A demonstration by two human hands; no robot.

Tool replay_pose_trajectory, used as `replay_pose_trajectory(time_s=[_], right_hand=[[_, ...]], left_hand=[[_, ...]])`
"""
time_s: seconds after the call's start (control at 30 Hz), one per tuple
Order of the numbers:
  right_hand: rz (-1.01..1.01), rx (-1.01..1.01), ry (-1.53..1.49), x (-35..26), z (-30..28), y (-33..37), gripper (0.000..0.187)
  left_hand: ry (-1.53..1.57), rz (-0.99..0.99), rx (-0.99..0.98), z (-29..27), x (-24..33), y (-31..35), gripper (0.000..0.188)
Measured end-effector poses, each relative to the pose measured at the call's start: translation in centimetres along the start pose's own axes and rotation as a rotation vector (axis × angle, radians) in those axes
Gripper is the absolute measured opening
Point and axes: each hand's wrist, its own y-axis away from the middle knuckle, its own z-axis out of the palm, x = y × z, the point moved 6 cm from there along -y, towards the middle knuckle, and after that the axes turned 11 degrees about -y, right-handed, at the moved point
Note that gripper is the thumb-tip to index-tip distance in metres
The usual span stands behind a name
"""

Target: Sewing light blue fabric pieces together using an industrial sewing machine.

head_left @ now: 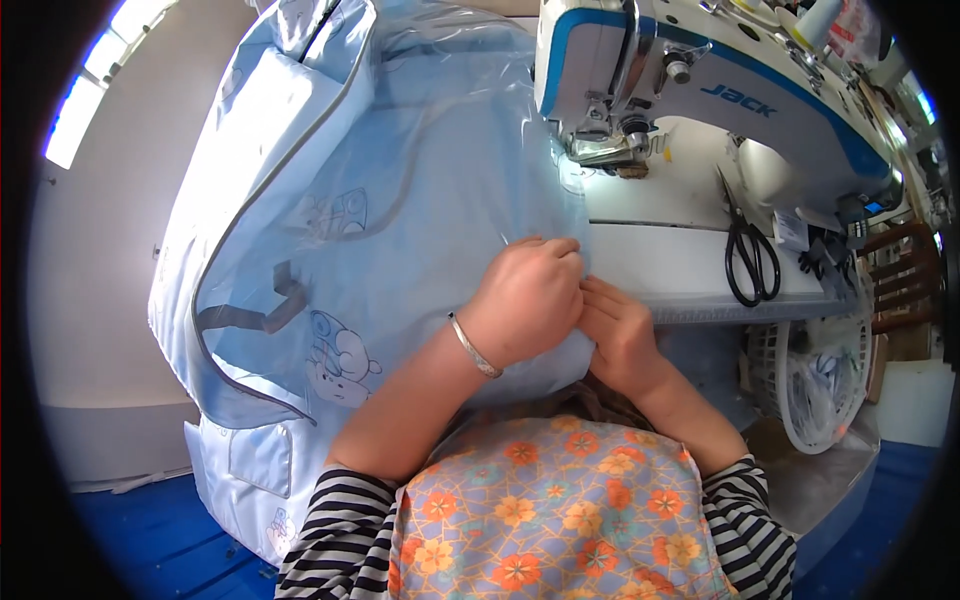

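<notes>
Two sets of fingers, left hand and right hand, look clamped on the three-o'clock edge of the blue cloth. Grey trim already borders it toward ten o'clock; stitching left toward one o'clock, beside the sewing machine, cannot be judged.

pale wall, blue floor

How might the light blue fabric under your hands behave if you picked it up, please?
The light blue fabric would probably feel floppy, as its dark-edged side curves and folds loosely. It may slip a little, given its glossy reflections. With the left hand and right hand at its right edge, the broad remainder would likely sag.
</notes>
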Motion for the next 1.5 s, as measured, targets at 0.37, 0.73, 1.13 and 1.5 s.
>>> replay_pose_trajectory(time_s=[0.37,0.73,1.13,1.5], right_hand=[[-0.077,-0.113,0.203,1.2,1.6,0.6,0.031],[0.301,0.782,0.424,5.4,-19.2,15.7,0.011],[0.919,0.725,0.455,30.4,-39.3,25.7,0.036],[1.347,0.786,0.489,29.4,-35.9,44.8,0.048]], left_hand=[[-0.042,0.006,0.117,1.3,-1.8,-2.3,0.009],[-0.108,-0.089,0.161,2.6,-0.7,-1.4,0.014],[-0.107,-0.029,0.258,2.3,-1.6,-0.6,0.009],[-0.096,-0.033,0.226,2.3,-1.3,-0.6,0.011]])
